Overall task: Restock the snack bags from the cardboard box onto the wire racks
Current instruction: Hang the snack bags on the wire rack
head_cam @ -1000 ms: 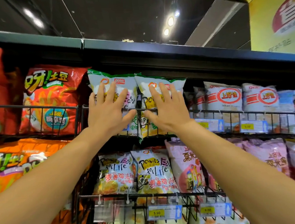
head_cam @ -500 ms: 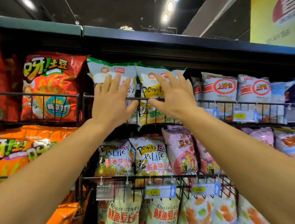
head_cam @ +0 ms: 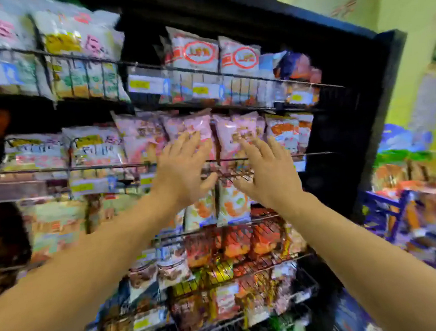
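Your left hand [head_cam: 183, 168] lies flat, fingers straight, over a pink snack bag [head_cam: 190, 128], likely pushing it upright behind the wire rack [head_cam: 312, 154] rail. Your right hand [head_cam: 266, 169], equally spread and empty, does likewise beside it; no cardboard box shows.

Motion blur renders all print illegible: red oval logos on the white snack bags [head_cam: 194, 52], upper centre, and yellow price tags [head_cam: 139, 85] on rack rails cannot be read.

Yellow-green wall [head_cam: 408, 6] beside a black shelving frame [head_cam: 352, 128].
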